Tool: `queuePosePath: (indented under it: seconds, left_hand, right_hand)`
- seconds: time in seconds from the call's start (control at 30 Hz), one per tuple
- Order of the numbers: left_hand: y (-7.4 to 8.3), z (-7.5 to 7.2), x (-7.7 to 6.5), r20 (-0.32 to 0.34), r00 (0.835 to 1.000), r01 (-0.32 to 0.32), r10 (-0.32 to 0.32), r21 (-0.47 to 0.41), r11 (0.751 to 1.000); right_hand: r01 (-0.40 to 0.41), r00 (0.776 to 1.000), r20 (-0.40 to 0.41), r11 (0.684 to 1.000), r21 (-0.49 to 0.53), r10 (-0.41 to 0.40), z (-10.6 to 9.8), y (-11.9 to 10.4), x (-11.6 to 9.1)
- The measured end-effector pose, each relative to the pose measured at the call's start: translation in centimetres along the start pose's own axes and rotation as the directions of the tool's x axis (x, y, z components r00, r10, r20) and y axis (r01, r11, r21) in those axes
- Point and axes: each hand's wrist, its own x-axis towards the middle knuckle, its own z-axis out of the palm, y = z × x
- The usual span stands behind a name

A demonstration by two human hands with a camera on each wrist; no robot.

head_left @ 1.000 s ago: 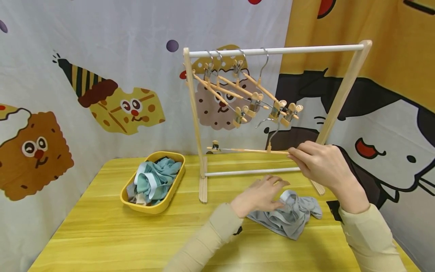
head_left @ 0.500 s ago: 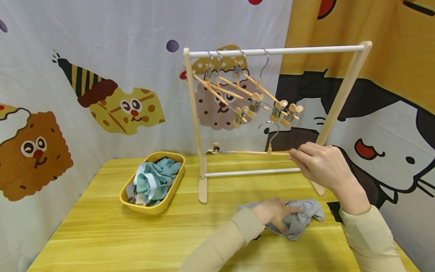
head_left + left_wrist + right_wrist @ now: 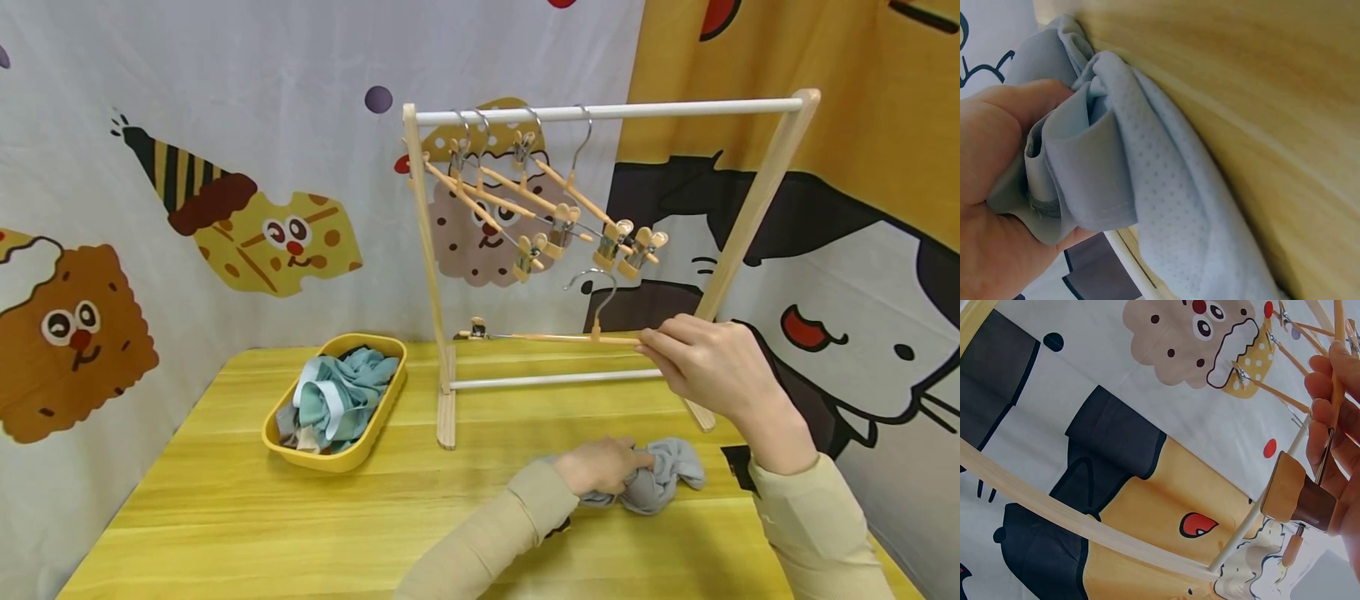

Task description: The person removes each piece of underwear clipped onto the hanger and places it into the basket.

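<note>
My right hand (image 3: 701, 362) grips one end of a clip hanger (image 3: 555, 337), held level in front of the rack with its metal hook up. A clip (image 3: 1297, 490) of that hanger shows beside the fingers in the right wrist view. On the table, my left hand (image 3: 603, 465) grasps a crumpled grey garment (image 3: 660, 477). The left wrist view shows the thumb and fingers bunching the garment's folds (image 3: 1088, 169), while dotted fabric trails down from them.
A small rack (image 3: 757, 200) with a white top bar stands at the back. Several clip hangers (image 3: 517, 196) hang from it. At left sits a yellow basket (image 3: 401, 379) of blue-green and other clothes (image 3: 352, 392). A printed curtain (image 3: 247, 83) backs the table.
My left hand has come down onto the grey garment and gathered it up into its fingers. The right hand and its hanger have stayed almost still; the hanger's hook has turned slightly.
</note>
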Motion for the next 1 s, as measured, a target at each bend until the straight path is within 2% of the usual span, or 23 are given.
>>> queuePosePath:
  seconds: [0.27, 0.43, 0.73, 0.87, 1.0]
  left_hand:
    - [-1.3, -0.1, -0.9, -0.018, 0.999, -0.034, 0.034, -0.013, 0.999]
    - [-2.8, -0.4, -2.3, -0.110, 0.991, -0.083, 0.080, -0.030, 0.996]
    - [-5.3, -2.4, -6.3, -0.263, 0.962, -0.094, 0.067, -0.093, 0.991]
    - [-6.8, -3.3, -8.4, -0.317, 0.948, -0.077, 0.025, -0.154, 0.985]
    - [-8.5, -4.3, -10.8, -0.354, 0.935, -0.044, -0.016, -0.163, 0.986]
  right_hand:
    - [-0.003, 1.000, -0.002, 1.000, -0.003, 0.003, -0.1, -0.1, -0.2]
    - [-0.009, 1.000, 0.006, 1.000, -0.004, 0.009, -0.4, 0.0, -0.3]
    - [-0.024, 1.000, 0.000, 1.000, -0.002, 0.024, -0.8, 0.4, -0.7]
    - [-0.034, 0.999, -0.006, 0.999, -0.006, 0.034, -0.9, 0.5, -0.9]
    - [-0.041, 0.999, -0.022, 0.999, -0.016, 0.041, -0.9, 0.6, -1.0]
